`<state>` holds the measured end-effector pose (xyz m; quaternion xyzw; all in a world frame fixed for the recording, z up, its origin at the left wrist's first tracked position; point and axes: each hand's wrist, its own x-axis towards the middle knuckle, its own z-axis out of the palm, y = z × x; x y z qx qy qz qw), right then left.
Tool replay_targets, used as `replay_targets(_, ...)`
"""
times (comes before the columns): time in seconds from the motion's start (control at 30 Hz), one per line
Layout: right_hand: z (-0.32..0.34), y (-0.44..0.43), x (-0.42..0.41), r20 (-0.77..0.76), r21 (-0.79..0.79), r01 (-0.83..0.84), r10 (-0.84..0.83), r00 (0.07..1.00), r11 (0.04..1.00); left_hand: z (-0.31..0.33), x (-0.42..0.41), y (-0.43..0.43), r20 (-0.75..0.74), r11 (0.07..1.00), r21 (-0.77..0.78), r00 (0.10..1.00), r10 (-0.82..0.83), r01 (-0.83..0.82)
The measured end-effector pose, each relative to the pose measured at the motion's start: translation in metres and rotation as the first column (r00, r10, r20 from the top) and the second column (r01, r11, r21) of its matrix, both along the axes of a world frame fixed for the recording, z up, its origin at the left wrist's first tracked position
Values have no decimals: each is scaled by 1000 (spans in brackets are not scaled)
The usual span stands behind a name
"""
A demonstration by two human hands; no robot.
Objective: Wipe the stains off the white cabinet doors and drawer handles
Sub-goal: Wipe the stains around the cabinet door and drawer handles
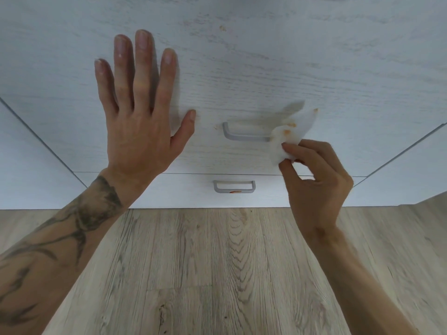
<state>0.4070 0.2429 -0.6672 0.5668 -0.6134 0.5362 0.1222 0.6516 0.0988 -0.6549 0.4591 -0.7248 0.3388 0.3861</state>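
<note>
A crumpled white wipe [287, 139] is pinched between the thumb and curled fingertips of the right hand [316, 182], the grip clamped on the wipe's lower edge. The wipe is held against the right end of the upper drawer handle [246, 136], just above and to the left of the grip. Its loose corner is pointed up and to the right, away from the grip, and orange marks are seen on its folds.

The grey handle's long axis is set level across the upper drawer front [278, 68], running leftward from the grip, with both ends bent back to the panel. A faint orange smear [244, 122] is seen on the panel just above the bar. A small orange spot [222, 28] is seen high above the grip, near the top of the frame.

Well to the left of the grip, the left hand [140, 117] is laid flat on the same drawer front, with the fingers straight, spread and pointed upward and the thumb angled toward the handle. Nothing is held by it. A tattooed forearm [72, 226] is seen below it.

Below the grip and to its left, the lower drawer handle [234, 186] is mounted level, parallel to the first, with an orange streak [235, 192] shown along its lower edge. A pale wood-look floor [217, 274] is spread beneath the cabinet.
</note>
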Motion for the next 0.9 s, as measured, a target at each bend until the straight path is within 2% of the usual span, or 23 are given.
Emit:
replay_targets(0.1,15,-5,-6,254,-27,54,-46,966,998,0,0,0,3,1000,-3,1000,3,-3)
replay_targets(0.13,19,-9,-7,273,-23,53,-44,961,998,1,0,0,5,1000,-2,1000,4,-4)
replay_targets(0.23,19,-14,-7,93,67,9,-15,996,998,1,0,1,6,1000,0,1000,2,-2)
replay_targets(0.33,13,-13,-13,32,133,-72,68,997,988,1,0,2,6,1000,-1,1000,1,-1)
replay_targets(0.63,4,-15,-6,-260,60,-125,137,956,990,2,-1,3,-11,1000,21,1000,-13,14)
replay_targets(0.73,8,-29,16,-290,53,-159,167,942,986,2,-2,2,-10,1000,17,1000,-10,10)
replay_targets(0.9,13,-36,36,-251,147,-179,211,944,973,2,-2,2,-5,1000,13,1000,-9,9)
